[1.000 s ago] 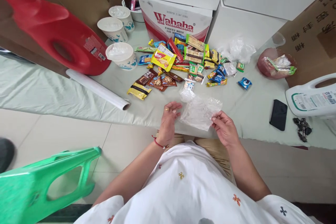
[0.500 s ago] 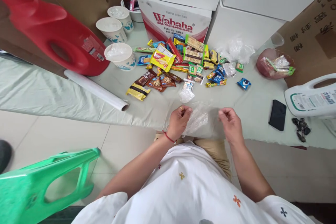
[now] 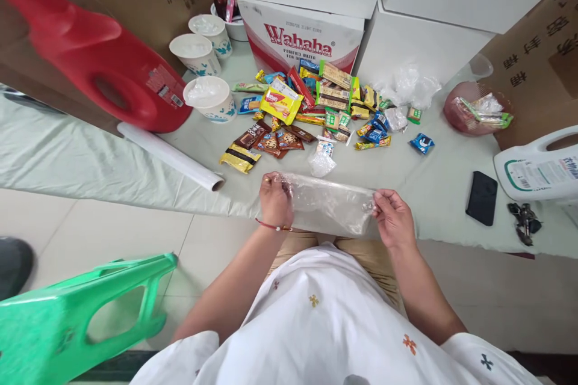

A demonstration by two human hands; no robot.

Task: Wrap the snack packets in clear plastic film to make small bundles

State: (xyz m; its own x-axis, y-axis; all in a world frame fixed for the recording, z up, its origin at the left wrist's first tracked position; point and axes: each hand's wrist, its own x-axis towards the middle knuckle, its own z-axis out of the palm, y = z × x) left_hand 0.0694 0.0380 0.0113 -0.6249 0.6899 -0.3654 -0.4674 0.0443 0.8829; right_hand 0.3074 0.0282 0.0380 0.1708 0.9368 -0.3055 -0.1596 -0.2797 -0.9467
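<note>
1. Stretching the clear plastic bag (image 3: 329,209) flat between both hands now; half a second ago it was bunched up between them, and my hands sat closer together.
2. My left hand (image 3: 275,201) is pinched shut on the bag's 9 o'clock end, and my right hand (image 3: 392,219) is pinched shut on its 3 o'clock end.
3. Bag long axis runs 9-to-3, roughly parallel to the table edge (image 3: 433,239). It hangs at the near edge, just above my lap. Can't tell which side is the opening.
4. Snack pile (image 3: 316,105) sits at 12 o'clock from the bag, well apart. A small crumpled plastic piece (image 3: 321,162) lies just beyond the bag at 12.
5. Open cloth between bag and pile. At 3 o'clock: black phone (image 3: 481,197), keys (image 3: 524,222) and white jug (image 3: 537,168), well clear. At 10 o'clock: white roll (image 3: 169,155), near my left hand but apart.
</note>
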